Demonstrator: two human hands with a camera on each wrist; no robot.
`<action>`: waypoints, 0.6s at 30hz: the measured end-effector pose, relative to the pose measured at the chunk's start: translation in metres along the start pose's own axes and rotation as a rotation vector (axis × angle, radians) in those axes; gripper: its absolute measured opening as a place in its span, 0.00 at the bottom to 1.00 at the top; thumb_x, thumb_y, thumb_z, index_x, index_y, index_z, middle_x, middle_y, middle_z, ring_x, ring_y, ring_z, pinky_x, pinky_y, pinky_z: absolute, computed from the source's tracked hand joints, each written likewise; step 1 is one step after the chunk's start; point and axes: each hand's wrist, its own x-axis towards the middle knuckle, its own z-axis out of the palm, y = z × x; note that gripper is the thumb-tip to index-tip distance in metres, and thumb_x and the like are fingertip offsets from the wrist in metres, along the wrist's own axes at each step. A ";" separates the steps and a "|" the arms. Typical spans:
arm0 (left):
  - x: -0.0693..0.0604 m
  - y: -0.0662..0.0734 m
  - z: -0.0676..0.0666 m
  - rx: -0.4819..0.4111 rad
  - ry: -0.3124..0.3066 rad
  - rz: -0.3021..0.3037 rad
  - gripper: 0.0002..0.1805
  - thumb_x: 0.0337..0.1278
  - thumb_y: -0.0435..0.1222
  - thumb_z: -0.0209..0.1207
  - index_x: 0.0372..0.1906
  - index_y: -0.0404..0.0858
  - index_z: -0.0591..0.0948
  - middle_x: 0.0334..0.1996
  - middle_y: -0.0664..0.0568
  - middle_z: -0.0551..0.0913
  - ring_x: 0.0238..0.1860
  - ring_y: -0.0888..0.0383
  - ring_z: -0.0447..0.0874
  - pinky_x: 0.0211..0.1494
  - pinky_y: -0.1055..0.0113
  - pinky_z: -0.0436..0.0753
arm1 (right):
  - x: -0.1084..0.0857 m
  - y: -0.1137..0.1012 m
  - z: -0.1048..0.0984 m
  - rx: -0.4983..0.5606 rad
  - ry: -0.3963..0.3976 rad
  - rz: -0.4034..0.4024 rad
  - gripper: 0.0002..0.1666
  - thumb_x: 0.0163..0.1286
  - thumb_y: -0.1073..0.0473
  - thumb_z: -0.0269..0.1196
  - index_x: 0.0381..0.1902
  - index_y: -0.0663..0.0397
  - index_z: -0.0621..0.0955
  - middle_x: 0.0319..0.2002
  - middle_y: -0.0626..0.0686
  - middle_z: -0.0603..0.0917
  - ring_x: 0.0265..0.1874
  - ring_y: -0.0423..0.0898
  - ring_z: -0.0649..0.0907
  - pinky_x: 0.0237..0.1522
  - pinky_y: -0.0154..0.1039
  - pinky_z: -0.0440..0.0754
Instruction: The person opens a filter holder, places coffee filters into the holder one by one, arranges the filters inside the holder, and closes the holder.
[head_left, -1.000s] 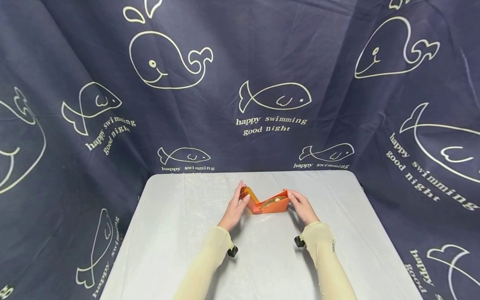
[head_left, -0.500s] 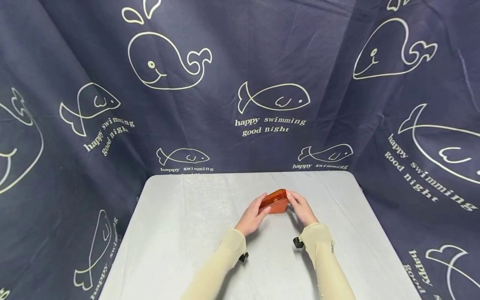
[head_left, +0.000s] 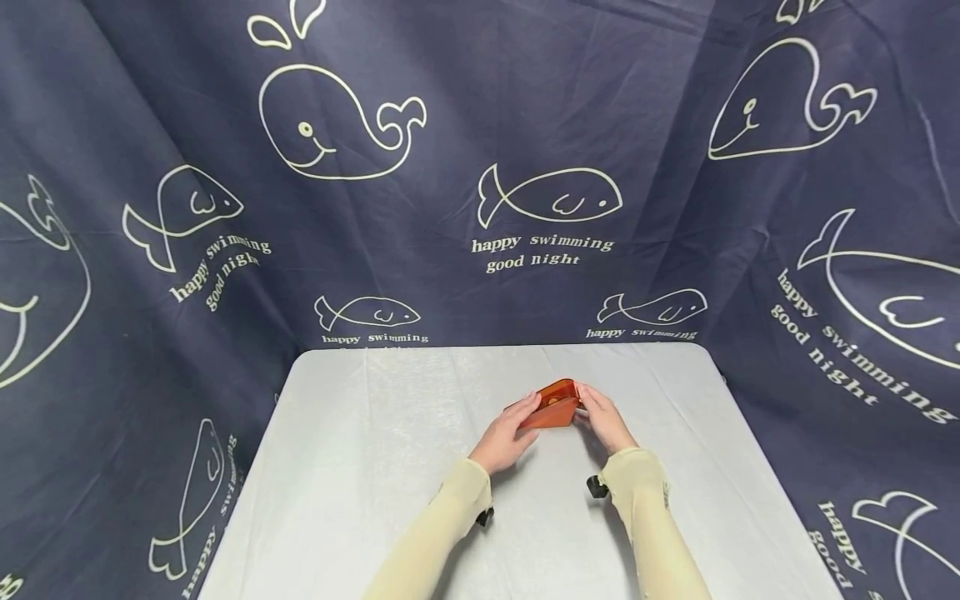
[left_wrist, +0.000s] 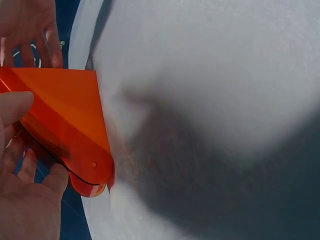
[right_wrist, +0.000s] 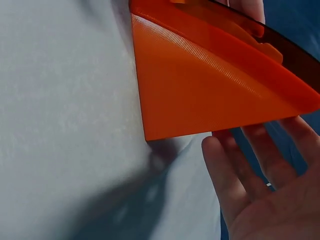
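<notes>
An orange wedge-shaped box [head_left: 551, 414] with a translucent amber lid [head_left: 555, 388] stands on the white table. The lid lies over the sloping top, and a dark gap shows along its edge in the left wrist view. My left hand [head_left: 506, 437] holds the box at its left, low end, its thumb on the near side and its fingers over the lid. At the tall right end, my right hand [head_left: 603, 417] touches the end wall with nearly straight fingers. Inside, a small light knob shows faintly through the amber plastic. Part of the lid is hidden by my left fingers.
The white-covered table [head_left: 360, 467] extends around the box on every side. A dark blue curtain [head_left: 450, 275] with whale and fish drawings hangs behind and on both sides. Small black wrist cameras [head_left: 597, 487] sit under the cuffs.
The lid, earlier swung out to the left, has folded over onto the box. My left hand moved right with it. The right hand stayed at the box's right end.
</notes>
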 end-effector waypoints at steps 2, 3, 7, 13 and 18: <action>0.000 0.000 -0.001 0.005 -0.011 0.004 0.38 0.75 0.38 0.60 0.82 0.50 0.59 0.82 0.54 0.59 0.81 0.54 0.58 0.81 0.53 0.64 | 0.000 -0.002 0.000 -0.015 0.014 0.006 0.36 0.86 0.44 0.44 0.76 0.67 0.66 0.71 0.70 0.72 0.70 0.66 0.74 0.70 0.59 0.75; 0.000 -0.001 -0.001 0.005 -0.017 0.006 0.38 0.75 0.38 0.60 0.83 0.50 0.58 0.82 0.54 0.58 0.82 0.54 0.57 0.81 0.53 0.64 | 0.000 -0.002 0.000 -0.027 0.018 0.006 0.36 0.86 0.43 0.45 0.75 0.67 0.67 0.70 0.70 0.73 0.69 0.67 0.74 0.69 0.59 0.76; 0.000 -0.005 -0.001 0.013 -0.015 0.007 0.39 0.74 0.37 0.60 0.83 0.51 0.58 0.82 0.53 0.58 0.82 0.53 0.57 0.81 0.53 0.64 | 0.002 -0.004 0.002 -0.043 0.036 0.006 0.36 0.84 0.42 0.49 0.73 0.67 0.70 0.68 0.70 0.75 0.68 0.67 0.76 0.68 0.59 0.77; -0.006 -0.019 -0.002 0.065 0.068 -0.050 0.37 0.70 0.33 0.61 0.81 0.46 0.63 0.79 0.49 0.66 0.78 0.48 0.65 0.79 0.52 0.67 | 0.003 -0.004 0.006 -0.055 0.047 0.018 0.34 0.83 0.43 0.52 0.71 0.66 0.73 0.66 0.69 0.78 0.65 0.65 0.78 0.66 0.58 0.79; -0.010 -0.030 -0.007 0.079 0.077 -0.065 0.36 0.68 0.33 0.63 0.79 0.46 0.66 0.76 0.48 0.70 0.76 0.48 0.68 0.78 0.51 0.69 | 0.003 -0.007 0.011 -0.045 0.046 0.010 0.34 0.83 0.43 0.52 0.69 0.66 0.74 0.64 0.70 0.79 0.64 0.67 0.79 0.66 0.59 0.79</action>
